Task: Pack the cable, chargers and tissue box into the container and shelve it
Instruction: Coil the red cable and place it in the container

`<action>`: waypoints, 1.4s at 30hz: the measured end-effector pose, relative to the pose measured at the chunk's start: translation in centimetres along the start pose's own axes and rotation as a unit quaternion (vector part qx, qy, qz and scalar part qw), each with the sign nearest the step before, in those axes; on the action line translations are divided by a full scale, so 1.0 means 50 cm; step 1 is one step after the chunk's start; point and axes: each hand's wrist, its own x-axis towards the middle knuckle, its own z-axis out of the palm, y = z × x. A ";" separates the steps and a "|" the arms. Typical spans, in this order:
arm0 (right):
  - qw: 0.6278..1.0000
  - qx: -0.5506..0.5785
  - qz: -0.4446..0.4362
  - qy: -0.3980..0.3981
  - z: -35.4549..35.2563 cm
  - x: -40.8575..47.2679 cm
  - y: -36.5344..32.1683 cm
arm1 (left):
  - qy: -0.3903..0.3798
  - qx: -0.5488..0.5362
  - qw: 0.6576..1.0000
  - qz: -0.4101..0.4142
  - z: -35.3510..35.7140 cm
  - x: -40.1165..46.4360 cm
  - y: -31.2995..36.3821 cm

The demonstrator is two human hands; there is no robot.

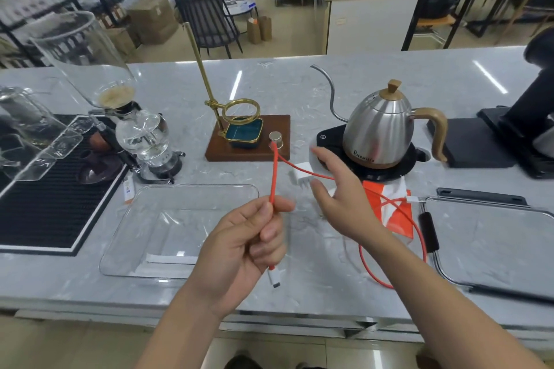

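Orange cable [418, 237] is the thing in play: my left hand [239, 246] pinches it near 1 end, thumb and fingers curled round the cord, white plug [274, 278] dangling just under the fist at 6 o'clock. From that grip the cable rises toward 12 o'clock, bends near the small metal cylinder [276, 140] on the wooden stand base [274, 123], then crosses to 3 o'clock behind my right hand [344, 198] and loops on the table [329, 84] at 4 o'clock. Right hand is spread, fingers straight and loose, holding nothing I can see; the cable seems to pass just behind it, contact unclear. White charger [302, 176] lies on the table just at 10 o'clock of the right hand. Orange-and-white tissue pack [386, 204] sits behind the right wrist, at 6 o'clock of the steel kettle [379, 129]. Clear container [144, 225] rests on the table at 9 o'clock of the left hand, nothing packed except a white strip near its front wall. Clear lid with black handle [494, 237] lies at 3 o'clock. Glass siphon brewer [141, 135] stands at 10 o'clock on a black mat [39, 210].
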 end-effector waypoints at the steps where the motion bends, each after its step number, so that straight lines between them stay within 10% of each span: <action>1: 1.000 -0.017 0.004 -0.021 0.006 0.013 0.001 | -0.002 -0.001 1.000 0.001 -0.001 -0.003 0.001; 21: 0.973 -0.218 -0.073 -0.032 -0.035 0.027 -0.065 | 0.122 -0.175 0.970 0.120 -0.021 -0.028 0.011; 42: 0.938 -0.324 -0.018 -0.124 -0.087 -0.150 -0.067 | 0.168 -0.066 0.978 0.108 0.016 0.012 -0.012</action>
